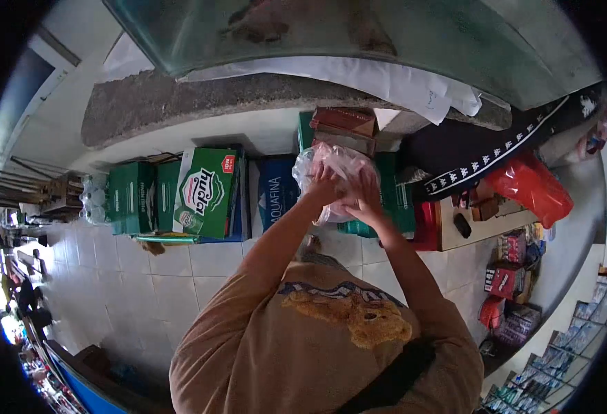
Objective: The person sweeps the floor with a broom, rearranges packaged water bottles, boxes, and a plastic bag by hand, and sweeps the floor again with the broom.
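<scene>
A crumpled, see-through pinkish plastic bag [348,160] lies on top of the green boxes in front of me. My left hand [325,186] rests on the bag's left part, fingers stretched out and apart. On its right part lies my right hand [365,196], with the fingers also extended and the thumb toward the middle. Both palms face down and touch the plastic. What is inside the bag, if anything, I cannot make out. Just left of the bag stands a blue Aquafina box [276,192]. Brown-red boxes [345,123] are stacked right behind it.
Farther left are a green-and-white huda carton [205,190], more green cartons [129,196] and wrapped bottles [95,199]. A stone ledge [214,103] with a glass case [359,41] runs above. At right, a person's dark striped sleeve [483,155] and a red bag [533,190] are close by.
</scene>
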Motion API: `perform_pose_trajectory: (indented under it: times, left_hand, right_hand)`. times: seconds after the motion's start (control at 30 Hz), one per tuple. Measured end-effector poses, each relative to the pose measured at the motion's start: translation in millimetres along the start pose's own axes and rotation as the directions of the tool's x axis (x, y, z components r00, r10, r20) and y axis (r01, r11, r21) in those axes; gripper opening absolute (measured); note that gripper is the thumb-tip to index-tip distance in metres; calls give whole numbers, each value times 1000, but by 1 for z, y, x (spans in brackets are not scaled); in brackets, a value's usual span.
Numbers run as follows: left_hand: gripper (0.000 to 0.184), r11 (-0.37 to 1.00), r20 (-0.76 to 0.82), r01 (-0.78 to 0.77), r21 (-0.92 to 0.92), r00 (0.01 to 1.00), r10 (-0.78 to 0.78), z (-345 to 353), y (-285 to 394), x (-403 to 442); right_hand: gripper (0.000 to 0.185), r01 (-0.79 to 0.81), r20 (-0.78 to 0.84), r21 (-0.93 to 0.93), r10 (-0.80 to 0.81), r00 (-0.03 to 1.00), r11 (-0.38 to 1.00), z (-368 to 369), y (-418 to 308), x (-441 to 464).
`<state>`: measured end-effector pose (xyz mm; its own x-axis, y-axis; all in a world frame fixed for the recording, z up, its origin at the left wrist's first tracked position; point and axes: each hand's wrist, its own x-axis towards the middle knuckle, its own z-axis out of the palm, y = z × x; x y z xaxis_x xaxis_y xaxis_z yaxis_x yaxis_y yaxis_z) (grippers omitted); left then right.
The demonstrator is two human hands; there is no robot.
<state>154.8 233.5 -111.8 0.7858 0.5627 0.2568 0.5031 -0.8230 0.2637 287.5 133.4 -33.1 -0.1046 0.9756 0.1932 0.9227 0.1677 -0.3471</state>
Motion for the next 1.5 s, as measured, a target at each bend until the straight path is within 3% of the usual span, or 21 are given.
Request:
perform_pose_trajectory:
  times: [0.1, 0.17, 0.27, 0.37, 0.47, 0.57, 0.67, 0.77, 0.8, 0.9, 0.97, 1.0, 1.03, 1.07, 1.1, 1.13, 1.2, 1.33, 1.4, 1.47, 1.5]
  left_hand:
    - [60, 966, 54, -18, -258, 998, 33, -32, -4, -2]
    - [60, 863, 56, 174, -474, 984, -168, -57, 3, -14]
    - [56, 750, 239, 377, -543, 926, -293, -103, 14, -55]
    - [51, 685, 139, 417, -598, 895, -423, -101, 5, -131]
    - [50, 466, 237, 628, -623, 719, -653, -103, 1, -209]
    - [48, 130, 392, 747, -652, 478, -786, -69, -20, -298]
    - [44, -7, 435, 688, -725, 451, -779, -73, -43, -356]
    - [39, 22, 364, 691, -722, 407, -838, -77, -94, -396]
    - [40, 11, 378, 694, -720, 406, -832, -90, -114, -400]
    - [38, 31, 307, 619, -785, 432, -848, -106, -192, -416]
    - [42, -31, 432, 718, -696, 383, -816, -95, -269, -433]
    - [53, 143, 307, 807, -573, 373, -876, -76, -302, -445]
    - [62, 204, 266, 874, -441, 344, -900, -105, -306, -429]
    - [66, 320, 180, 846, -427, 426, -886, -117, -324, -419]
    - [71, 414, 124, 820, -396, 495, -860, -118, -330, -422]
    - [79, 291, 210, 839, -460, 421, -882, -98, -349, -430]
    - [88, 273, 368, 906, -323, 387, -846, -112, -362, -422]
    - [91, 296, 362, 845, -446, 472, -804, -81, -374, -432]
    - [93, 365, 299, 811, -457, 526, -796, -52, -375, -440]
    - [93, 177, 396, 825, -536, 431, -811, -57, -363, -437]
    - [91, 176, 407, 894, -412, 353, -843, -83, -351, -425]
  right_hand:
    - [87, -9, -3, -5, 9, 1000, 1000, 11, 12, -3]
    - [87, 43, 27, -98, -40, 999, 994, -6, -1, 7]
    - [80, -27, 21, -106, 29, 999, 994, -9, -5, 7]
    - [66, -68, 25, -275, 78, 997, 959, 1, -13, 6]
    - [58, -69, -37, -172, 63, 997, 983, -12, -68, 5]
    - [50, 233, -55, -40, -235, 970, 972, 9, -98, -3]
    - [36, 412, 21, 230, -428, 903, 881, 34, -143, 4]
    - [34, 246, 181, 488, -373, 910, 838, 111, -170, 6]
    - [36, 46, 375, 502, -265, 889, 864, 136, -180, 7]
    - [43, -374, 721, 415, -48, 692, 830, 199, -214, 28]
    - [49, -354, 818, 343, -91, 569, 870, 244, -237, 57]
    - [52, -514, 702, 623, -131, 700, 590, 320, -224, 43]
    - [53, -704, 882, 226, 167, 442, 673, 302, -252, 67]
    - [44, -862, 919, 224, 197, 343, 455, 241, -300, 94]
    - [50, -877, 895, 347, 161, 415, 332, 270, -306, 97]
    - [53, -855, 827, 460, 234, 511, 239, 297, -316, 93]
    - [73, -695, 645, 568, 287, 709, 440, 389, -301, 87]
    - [82, -716, 463, 517, 550, 695, 470, 385, -330, 103]
    - [84, -702, 489, 663, 559, 670, 261, 366, -338, 113]
    - [84, -688, 435, 663, 596, 675, 296, 393, -319, 96]
    - [83, -764, 438, 482, 638, 634, 428, 399, -313, 91]
